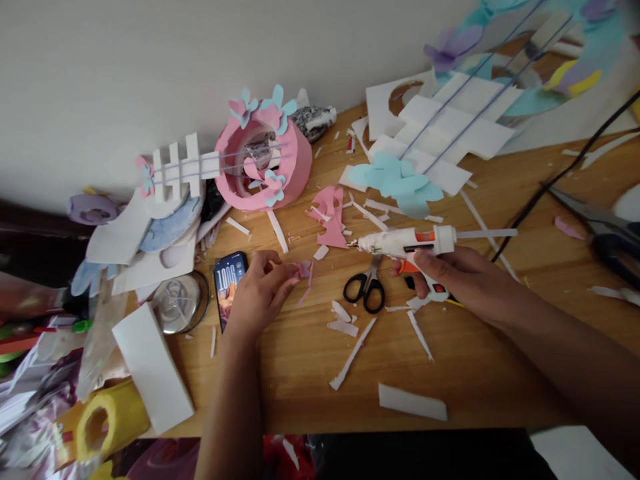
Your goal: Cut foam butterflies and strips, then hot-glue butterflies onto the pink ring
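Between the fingertips of my left hand (pixel 267 287) is a small pink and purple paper piece (pixel 304 269), with a thin pink strip hanging from it. My right hand (pixel 450 273) is wrapped round a white glue gun (pixel 407 243), its nozzle pointing left and a glue stick out of its back. Black-handled scissors (pixel 366 288) lie on the table between my hands. Just left of the nozzle is a cut pink sheet (pixel 330 217). A phone (pixel 230 280) with a lit screen lies partly behind my left hand.
A pink ring-shaped model (pixel 300 160) with a white neck stands at the back. Blue flower pieces (pixel 397 183) and a larger stringed model are at back right. A black cable (pixel 550 183), large scissors (pixel 607 230), a white board (pixel 153 370) and paper scraps surround my hands.
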### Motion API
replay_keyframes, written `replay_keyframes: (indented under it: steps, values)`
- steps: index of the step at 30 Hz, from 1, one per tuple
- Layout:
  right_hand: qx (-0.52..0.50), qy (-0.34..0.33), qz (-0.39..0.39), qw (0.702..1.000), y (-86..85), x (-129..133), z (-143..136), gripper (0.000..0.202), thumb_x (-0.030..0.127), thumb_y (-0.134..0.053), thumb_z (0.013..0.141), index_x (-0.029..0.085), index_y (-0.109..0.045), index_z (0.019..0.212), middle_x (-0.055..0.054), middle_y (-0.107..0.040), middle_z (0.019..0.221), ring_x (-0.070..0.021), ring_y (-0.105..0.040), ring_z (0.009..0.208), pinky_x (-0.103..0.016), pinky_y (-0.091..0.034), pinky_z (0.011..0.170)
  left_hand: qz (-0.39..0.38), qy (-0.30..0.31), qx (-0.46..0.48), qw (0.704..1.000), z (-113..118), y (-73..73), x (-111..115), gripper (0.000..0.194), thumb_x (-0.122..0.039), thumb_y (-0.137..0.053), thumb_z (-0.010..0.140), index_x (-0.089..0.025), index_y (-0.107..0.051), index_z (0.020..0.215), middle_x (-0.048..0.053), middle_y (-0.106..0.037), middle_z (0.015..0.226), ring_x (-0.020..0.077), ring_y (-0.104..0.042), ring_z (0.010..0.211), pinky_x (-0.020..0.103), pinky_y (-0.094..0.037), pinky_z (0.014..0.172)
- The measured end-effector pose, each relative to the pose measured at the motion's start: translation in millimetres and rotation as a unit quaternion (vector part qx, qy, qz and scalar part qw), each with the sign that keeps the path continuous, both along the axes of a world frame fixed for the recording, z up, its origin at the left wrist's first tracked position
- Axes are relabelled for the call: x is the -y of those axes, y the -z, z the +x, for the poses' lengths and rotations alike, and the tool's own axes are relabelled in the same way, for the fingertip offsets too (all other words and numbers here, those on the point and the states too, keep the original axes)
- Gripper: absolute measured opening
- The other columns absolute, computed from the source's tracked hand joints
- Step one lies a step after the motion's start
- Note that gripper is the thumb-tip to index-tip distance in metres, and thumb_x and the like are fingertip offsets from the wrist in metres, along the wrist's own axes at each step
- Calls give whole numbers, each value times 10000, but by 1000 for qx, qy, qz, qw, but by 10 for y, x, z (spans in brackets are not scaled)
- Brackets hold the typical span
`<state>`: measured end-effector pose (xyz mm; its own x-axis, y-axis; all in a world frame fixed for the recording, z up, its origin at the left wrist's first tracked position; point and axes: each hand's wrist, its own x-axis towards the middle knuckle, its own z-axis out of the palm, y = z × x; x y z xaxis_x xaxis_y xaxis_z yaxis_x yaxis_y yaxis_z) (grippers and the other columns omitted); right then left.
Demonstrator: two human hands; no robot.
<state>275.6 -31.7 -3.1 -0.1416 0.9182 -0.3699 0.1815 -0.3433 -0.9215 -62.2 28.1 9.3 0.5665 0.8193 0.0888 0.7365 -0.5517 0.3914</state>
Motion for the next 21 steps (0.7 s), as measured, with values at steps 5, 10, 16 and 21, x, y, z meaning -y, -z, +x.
replay_keyframes:
  steps: [5, 10, 16, 21]
  values:
    - [19, 0, -10, 1000, -19, 10, 10, 601, 748, -484, 862, 188, -702, 882, -10, -601, 598, -151, -495, 565, -280, -347, 535, -22, -5, -19, 1000, 22, -2, 1, 339, -417, -498, 984, -202, -702, 1149, 91, -514, 1086, 172, -560, 864, 305, -489, 766]
    - [16, 2, -6, 1000, -19, -6, -2, 603, 765, -502, 839, 201, -711, 888, -12, -602, 586, -169, -527, 562, -290, -360, 534, -35, -13, -22, 999, 27, 11, -7, 353, -430, -475, 990, -203, -706, 1132, 91, -518, 1090, 169, -569, 861, 306, -497, 788]
    - [17, 2, -11, 1000, 0, -5, -2, 597, 772, -502, 831, 206, -692, 813, -22, -615, 610, -185, -565, 607, -306, -401, 572, -23, -14, -28, 999, 31, 38, -5, 344, -429, -490, 984, -202, -710, 1120, 89, -525, 1092, 175, -576, 882, 295, -490, 779]
    - [9, 1, -4, 1000, 10, 5, 8, 558, 732, -506, 863, 205, -690, 870, -13, -614, 614, -172, -554, 605, -296, -387, 576, -19, -15, -39, 999, 44, 29, -2, 343, -414, -475, 993, -199, -710, 1121, 91, -524, 1089, 176, -574, 881, 295, -485, 775]
